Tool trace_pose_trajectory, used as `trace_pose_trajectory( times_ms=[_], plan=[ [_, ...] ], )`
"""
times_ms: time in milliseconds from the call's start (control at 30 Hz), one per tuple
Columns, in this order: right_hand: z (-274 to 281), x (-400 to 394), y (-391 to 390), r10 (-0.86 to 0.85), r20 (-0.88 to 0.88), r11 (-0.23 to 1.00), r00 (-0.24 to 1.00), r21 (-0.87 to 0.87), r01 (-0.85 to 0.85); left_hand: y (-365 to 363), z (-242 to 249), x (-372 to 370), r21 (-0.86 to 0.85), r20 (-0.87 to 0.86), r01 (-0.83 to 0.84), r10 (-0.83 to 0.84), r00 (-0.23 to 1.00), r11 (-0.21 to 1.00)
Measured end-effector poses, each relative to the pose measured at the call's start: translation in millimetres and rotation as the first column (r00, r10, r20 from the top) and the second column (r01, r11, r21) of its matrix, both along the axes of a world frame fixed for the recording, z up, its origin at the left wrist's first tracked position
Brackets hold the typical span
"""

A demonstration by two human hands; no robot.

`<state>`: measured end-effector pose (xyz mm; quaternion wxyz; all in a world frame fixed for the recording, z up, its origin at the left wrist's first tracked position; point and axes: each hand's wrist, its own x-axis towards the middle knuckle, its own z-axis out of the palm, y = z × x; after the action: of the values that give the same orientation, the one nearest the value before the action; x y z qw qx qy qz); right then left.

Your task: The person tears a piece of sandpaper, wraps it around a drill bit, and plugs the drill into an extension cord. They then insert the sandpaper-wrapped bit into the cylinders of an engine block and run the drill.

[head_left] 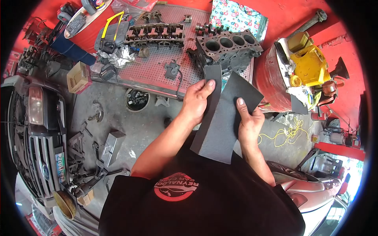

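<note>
A dark grey sheet of sandpaper (218, 131) is held up in front of my chest, split at the top into a narrow strip on the left and a wider piece on the right. My left hand (195, 100) grips the narrow strip, thumb pressed on its face. The wider piece is pinched in my right hand (251, 125), with the thumb on top and the fingers mostly hidden behind. Just beyond the sheet, an engine block (228, 49) with a row of open cylinder bores sits on the bench.
A cylinder head (155, 35) lies on the perforated red bench (138, 74), beside a yellow hacksaw (112, 27). To the right stands a red drum (271, 74) carrying a yellow container (309, 67). A pickup (43, 145) is at left; yellow cord (291, 131) lies on the floor.
</note>
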<state>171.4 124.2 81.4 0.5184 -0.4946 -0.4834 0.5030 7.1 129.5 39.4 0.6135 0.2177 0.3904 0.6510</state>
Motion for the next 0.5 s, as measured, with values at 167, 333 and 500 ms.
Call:
trace_pose_trajectory(
  times_ms=[167, 333, 500],
  plan=[
    [7.5, 11.5, 9.4, 0.048, -0.075, 0.998, 0.996, -0.042, -0.051, -2.8, 13.9, -12.7, -0.028, 0.18, 0.211, -0.202, 0.963, 0.977],
    [10.8, 13.0, -1.8, 0.029, -0.186, 0.986, 0.982, -0.155, -0.058, -8.2, -1.3, -7.0, 0.028, -0.422, 0.097, -0.076, 0.903, 0.995],
    [6.1, 15.8, -5.9, -0.029, 0.017, 0.999, 0.999, -0.021, 0.03, -13.3, -2.5, -0.3, 0.005, -0.519, -0.021, 0.021, 0.854, 1.0]
  ],
)
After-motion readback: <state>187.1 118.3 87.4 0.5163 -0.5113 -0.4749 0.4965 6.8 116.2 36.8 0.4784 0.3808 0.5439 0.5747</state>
